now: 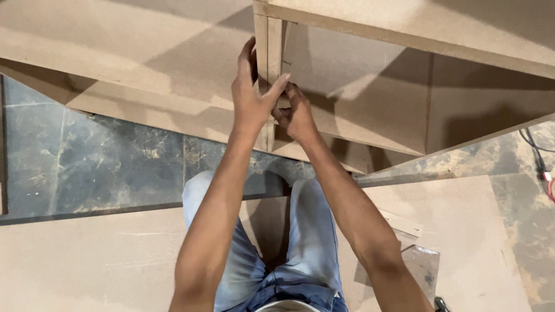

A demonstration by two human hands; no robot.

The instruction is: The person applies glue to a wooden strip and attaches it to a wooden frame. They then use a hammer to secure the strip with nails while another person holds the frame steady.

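Note:
A brown fibreboard cabinet frame [404,34] stands in front of me, with an upright divider panel [267,40] at its middle. My left hand [251,92] wraps around the divider's front edge, thumb stretched to the right across it. My right hand [296,115] sits just below and to the right, fingers pinched together against the divider's edge; whether something small is between them is hidden. Both forearms reach up from my lap, over my blue jeans [306,242].
Flat fibreboard sheets lie on the floor at the left [87,260] and right [462,231]. Dark dusty floor tiles [115,162] show between them. A black cable and a red one [540,156] lie at the far right. Small board offcuts [416,254] rest by my right knee.

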